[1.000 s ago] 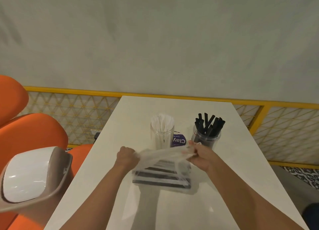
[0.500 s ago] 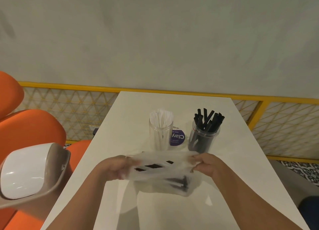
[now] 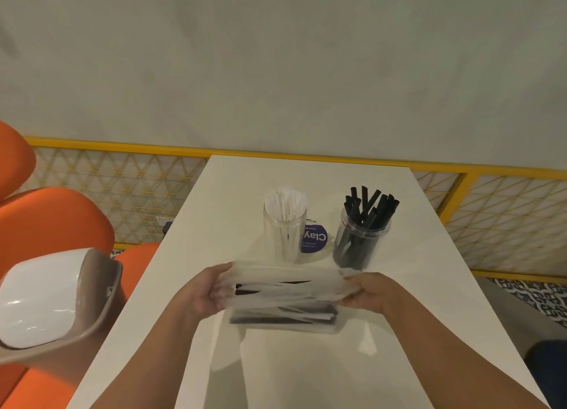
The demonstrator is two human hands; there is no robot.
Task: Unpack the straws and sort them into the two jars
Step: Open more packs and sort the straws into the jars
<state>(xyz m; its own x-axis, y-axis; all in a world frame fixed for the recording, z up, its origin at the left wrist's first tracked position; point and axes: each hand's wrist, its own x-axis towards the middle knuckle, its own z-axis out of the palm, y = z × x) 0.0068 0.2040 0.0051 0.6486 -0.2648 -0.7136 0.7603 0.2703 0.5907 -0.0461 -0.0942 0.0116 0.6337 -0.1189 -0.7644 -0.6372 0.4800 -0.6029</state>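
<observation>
Between 2 jars [image 3: 285, 236], white straws [image 3: 286, 201] left, black [image 3: 369, 206] right, a disc [image 3: 314, 238] reads "Clay"; left hand [image 3: 202, 292] and right hand [image 3: 365, 290] grip the bag [image 3: 285, 289].

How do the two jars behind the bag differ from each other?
The white-straw jar is narrower; the black-straw jar is wider. The white straws stand bunched upright, while the black straws lean and splay. Both jars are clear, lidless and upright.
</observation>
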